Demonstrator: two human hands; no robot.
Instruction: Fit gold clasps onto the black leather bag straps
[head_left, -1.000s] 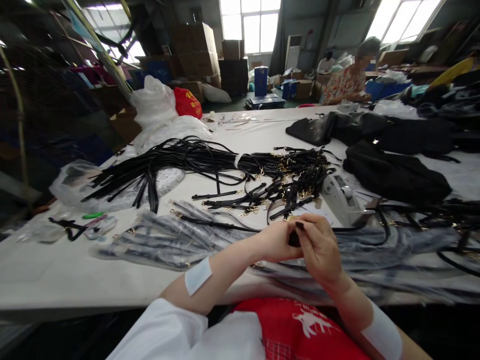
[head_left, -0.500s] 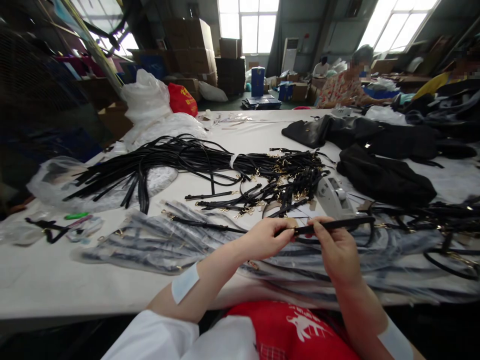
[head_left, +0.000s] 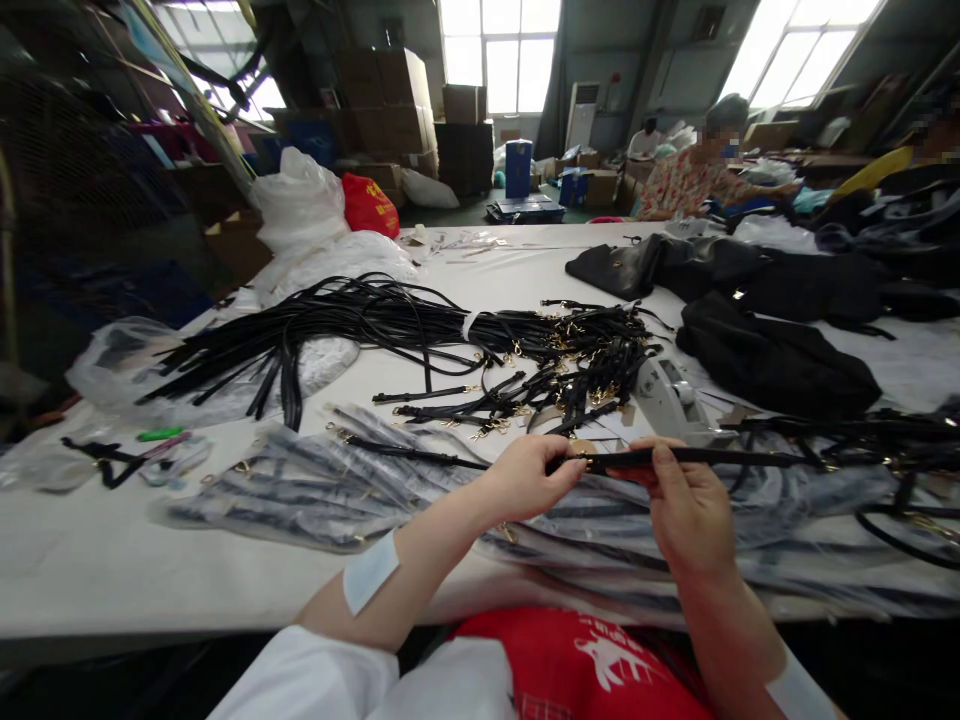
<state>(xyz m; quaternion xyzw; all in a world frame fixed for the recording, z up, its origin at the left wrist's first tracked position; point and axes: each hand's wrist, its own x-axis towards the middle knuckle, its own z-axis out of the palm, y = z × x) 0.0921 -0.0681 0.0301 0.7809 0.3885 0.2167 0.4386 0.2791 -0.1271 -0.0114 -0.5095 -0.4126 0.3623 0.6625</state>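
A long black strap (head_left: 420, 453) with gold-coloured metal fittings runs across in front of me, above a layer of straps in clear plastic sleeves (head_left: 315, 500). My left hand (head_left: 536, 474) pinches it near a small gold fitting, the thumb and fingers closed. Further right, my right hand (head_left: 691, 500) grips the same strap between thumb and fingers, and the strap continues past it to the right. Behind my hands lies a heap of black straps with gold clasps (head_left: 577, 350), bound by a white band (head_left: 469, 324).
A grey tape dispenser (head_left: 670, 398) stands just beyond my right hand. Black bags (head_left: 776, 355) lie at the right, plastic bags (head_left: 300, 200) and a red bag (head_left: 370, 206) at the far left. A co-worker in a patterned top (head_left: 679, 182) sits across the table.
My right hand has slid a little to the right along the strap, which now stretches straighter past it. My left hand keeps its pinch in nearly the same place.
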